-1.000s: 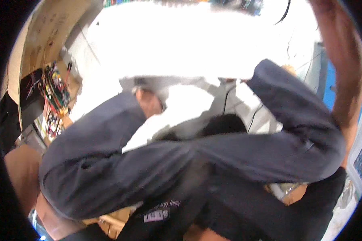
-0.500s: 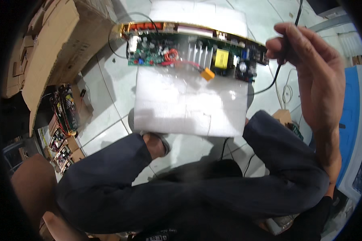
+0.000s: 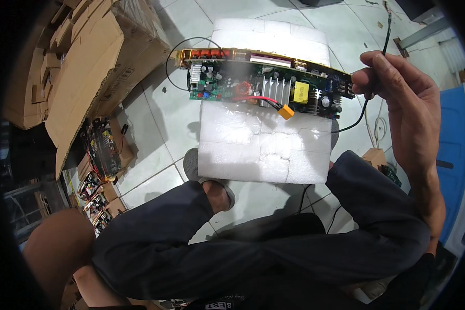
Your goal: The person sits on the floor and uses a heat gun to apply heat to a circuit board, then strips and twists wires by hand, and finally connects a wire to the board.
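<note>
Between thumb and bent fingers, my right hand [image 3: 405,95] pinches a thin black cable [image 3: 365,111], right of a long green circuit board [image 3: 248,93]. One end of the cable sticks up above the hand, its tip seemingly bare wire; the other part curves down behind the white foam block [image 3: 263,150]. The board rests on the foam, with silver heat sinks, a yellow transformer [image 3: 301,92] and a gold-coloured edge strip. Red and black leads end in a yellow connector [image 3: 286,112]. A black wire [image 3: 167,67] loops at its left end. My left hand is not visible; only a piece of arm [image 3: 95,287] shows lower left.
An open cardboard box [image 3: 90,72] stands at the left, with several circuit boards [image 3: 103,150] below it. A blue and white panel [image 3: 452,134] rises at the right. My legs [image 3: 155,217] flank the foam on the tiled floor [image 3: 150,124]. A blurred brown rounded shape [image 3: 59,253] is lower left.
The whole view has shifted, so the board and foam appear lower and farther right. My right hand keeps its pinch on the cable, whose upper tip now shows.
</note>
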Available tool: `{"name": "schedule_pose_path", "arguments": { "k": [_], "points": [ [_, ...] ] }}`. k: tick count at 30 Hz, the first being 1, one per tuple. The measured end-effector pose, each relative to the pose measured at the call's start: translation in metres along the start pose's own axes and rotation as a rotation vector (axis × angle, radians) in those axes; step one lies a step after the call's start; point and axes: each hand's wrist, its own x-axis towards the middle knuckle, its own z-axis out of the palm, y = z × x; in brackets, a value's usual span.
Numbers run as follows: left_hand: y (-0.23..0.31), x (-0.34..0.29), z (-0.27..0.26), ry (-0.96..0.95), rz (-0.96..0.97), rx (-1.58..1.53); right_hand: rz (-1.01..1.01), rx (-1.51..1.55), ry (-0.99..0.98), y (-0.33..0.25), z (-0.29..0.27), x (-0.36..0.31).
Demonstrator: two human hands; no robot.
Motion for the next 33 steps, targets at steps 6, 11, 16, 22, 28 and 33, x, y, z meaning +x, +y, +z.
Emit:
{"name": "schedule_pose_path", "arguments": {
  "k": [6, 11, 16, 22, 28, 33],
  "points": [
    [0.015, 0.022, -0.024, 0.388, -0.121, -0.057, -0.007, 0.086, -0.034, -0.016, 0.006, 0.003],
    [-0.027, 0.075, 0.013, 0.573, -0.132, -0.111, 0.020, 0.024, 0.020, -0.007, -0.001, 0.000],
    [-0.052, 0.074, 0.026, 0.647, -0.085, 0.117, 0.008, 0.006, 0.017, -0.010, 0.003, -0.001],
    [-0.073, 0.052, 0.027, 0.825, -0.120, -0.007, 0.036, 0.044, 0.038, -0.004, -0.003, -0.005],
    [-0.096, 0.009, 0.079, 1.106, 0.036, 0.055, 0.035, 0.067, 0.049, -0.005, -0.002, 0.000],
    [-0.100, 0.003, 0.105, 0.934, 0.333, 0.226, 0.036, 0.056, 0.066, 0.002, -0.006, 0.002]
  ]
}}
